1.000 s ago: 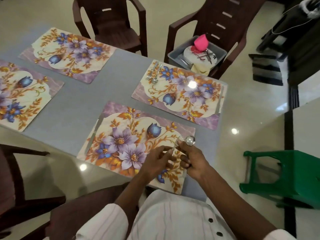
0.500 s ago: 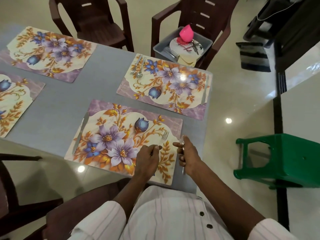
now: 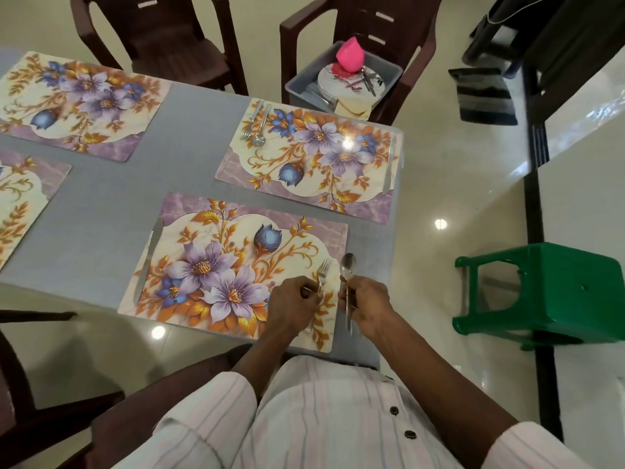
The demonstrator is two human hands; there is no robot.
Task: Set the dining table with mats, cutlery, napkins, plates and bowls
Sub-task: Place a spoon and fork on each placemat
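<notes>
Head camera, looking down at a grey dining table (image 3: 111,204) from its near edge.

Four floral mats lie on it. The near mat (image 3: 216,238) sits by the table's near right corner, right in front of the person. A knife (image 3: 148,258) lies along its left edge.

Both hands are over the right end of this mat. The left hand (image 3: 292,304) has its fingers curled round the handle of a fork (image 3: 323,270), with the tines pointing away from the person. The right hand (image 3: 367,306) pinches the handle of a spoon (image 3: 347,265), which is just to the right of the fork, above the mat's right edge. The spoon's bowl points away and the handle end sticks out behind the hand. Whether either piece touches the mat cannot be told.

The far right mat (image 3: 314,157), by the far right corner, carries a second fork (image 3: 252,121) and second spoon (image 3: 262,128) side by side at its left end. A second knife (image 3: 389,167) lies along its right edge.

Another mat (image 3: 81,103) lies at the far left, and one more mat (image 3: 23,198) is cut off at the left edge.

Beyond the far right corner, a brown chair (image 3: 416,38) holds a grey tub (image 3: 392,67). In it are plates (image 3: 338,82), a pink bowl (image 3: 350,57), loose cutlery (image 3: 367,79) and a pale yellow napkin (image 3: 353,106). A green stool (image 3: 548,292) stands on the floor to the right of the table.
</notes>
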